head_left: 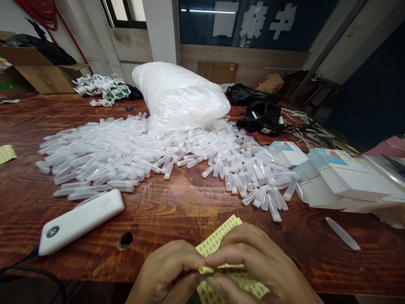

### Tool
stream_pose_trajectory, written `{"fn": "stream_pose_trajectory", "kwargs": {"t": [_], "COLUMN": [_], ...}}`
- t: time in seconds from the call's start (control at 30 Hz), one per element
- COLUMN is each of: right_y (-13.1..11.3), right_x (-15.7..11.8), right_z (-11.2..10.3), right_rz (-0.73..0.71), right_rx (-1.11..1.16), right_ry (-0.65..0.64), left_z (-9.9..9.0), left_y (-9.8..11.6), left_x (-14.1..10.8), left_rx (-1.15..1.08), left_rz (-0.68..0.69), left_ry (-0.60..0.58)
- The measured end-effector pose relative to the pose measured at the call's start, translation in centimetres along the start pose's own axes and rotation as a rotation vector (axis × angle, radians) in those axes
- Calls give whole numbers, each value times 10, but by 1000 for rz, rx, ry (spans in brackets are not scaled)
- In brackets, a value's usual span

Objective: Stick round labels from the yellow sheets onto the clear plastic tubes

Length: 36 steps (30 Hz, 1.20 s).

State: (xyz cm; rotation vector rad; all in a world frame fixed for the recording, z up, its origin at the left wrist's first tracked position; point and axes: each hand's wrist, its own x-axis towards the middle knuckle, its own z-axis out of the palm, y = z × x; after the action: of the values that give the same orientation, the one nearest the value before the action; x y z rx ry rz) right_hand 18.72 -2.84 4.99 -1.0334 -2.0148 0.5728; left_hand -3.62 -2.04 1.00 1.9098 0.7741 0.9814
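Yellow sticker sheets (212, 242) printed with rows of small ovals lie at the table's front edge, partly under my fingers. My left hand (172, 270) pinches a small folded yellow edge of a sheet between thumb and forefinger. From the other side, my right hand (256, 261) is closed on the same sheet, its fingertips meeting those of the left. What exactly sits between the fingertips is partly hidden. Ahead of both hands spreads a wide heap of small translucent plastic tubes (104, 150). One loose tube (342, 233) lies apart, right of my right hand.
A white power bank (82, 221) with a cable lies left, near a round hole (125, 240) in the table. A large white plastic bag (183, 95) stands behind the tubes. Stacks of printed cards (351, 173) are at right. Another yellow sheet (6, 153) lies far left.
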Motion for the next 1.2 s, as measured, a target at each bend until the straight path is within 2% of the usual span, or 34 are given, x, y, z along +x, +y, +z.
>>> {"fn": "stream_pose_trajectory", "kwargs": {"t": [0.1,0.2,0.43,0.63,0.9,1.0,1.13,1.2], "right_y": [5,10,9,2,8,5,0,1], "right_x": [-4,-8,-6,-6,-9,-6,-6,-7], "right_z": [12,20,14,-1,11,2,-7,-4], "right_rz": [6,7,-13,76,-2,45,128,124], "right_rx": [73,108,42,32,73,13,-10,15], "right_ry": [70,55,105,-43,113,70,-77,-72], "left_z": [-1,-2,3,1,4,4,5,6], "left_y": [1,0,0,-1,2,3,2,3], "left_x": [1,1,-1,-3,1,1,-2,-2], "left_rx": [5,-3,-47,-84,-115,-153,-162,-160], "left_rz": [3,2,-6,-22,-64,-89,-136,-164], "left_ry": [-5,-11,34,57,87,124,148,156]}}
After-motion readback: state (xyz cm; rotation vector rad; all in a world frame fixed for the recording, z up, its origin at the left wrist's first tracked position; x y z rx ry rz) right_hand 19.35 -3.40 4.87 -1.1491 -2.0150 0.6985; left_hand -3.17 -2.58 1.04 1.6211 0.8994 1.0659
